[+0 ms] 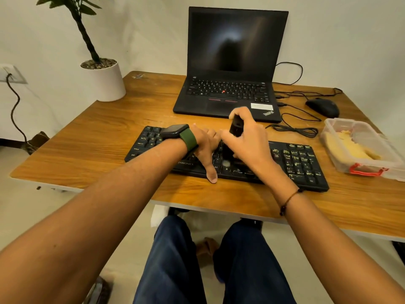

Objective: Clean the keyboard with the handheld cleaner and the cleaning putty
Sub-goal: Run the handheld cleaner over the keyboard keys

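Note:
A black keyboard [302, 163] lies across the wooden desk in front of me. My right hand [247, 137] grips a black handheld cleaner [235, 128] and holds it upright over the keyboard's middle keys. Its lower end is hidden behind my fingers. My left hand [206, 145], with a green-strapped watch on the wrist, rests flat on the keyboard just left of the cleaner, thumb reaching down over the front edge. Yellow cleaning putty [350, 150] lies in a clear plastic box [372, 170] at the right of the desk.
An open black laptop [230, 95] stands behind the keyboard. A black mouse [322, 107] and loose cables [295, 128] lie to its right. A potted plant in a white pot [105, 82] stands at the back left corner. The desk's front edge [219, 207] is near my knees.

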